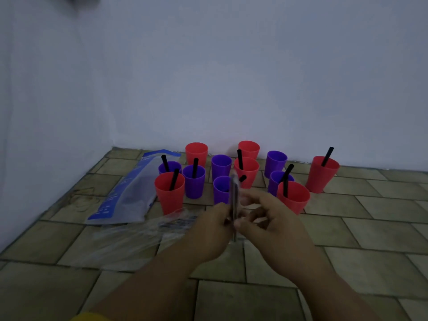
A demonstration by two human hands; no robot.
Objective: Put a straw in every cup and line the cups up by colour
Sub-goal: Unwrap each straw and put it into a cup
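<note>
Several red and purple cups stand mixed together on the tiled floor by the wall. Black straws stick out of some, such as the front-left red cup [169,193] and the far-right red cup [322,174]. Others, such as the back-left red cup [196,152] and a purple cup [221,166], show no straw. In front of the cups, my left hand [214,230] and my right hand [268,222] together pinch an upright wrapped straw [234,205] in clear plastic. It stands in front of a purple cup [221,189].
A blue-and-clear plastic bag [129,193] lies flat to the left of the cups. Crumpled clear wrapping [129,239] lies on the floor [370,216] under my left forearm. A pale wall rises just behind the cups and along the left.
</note>
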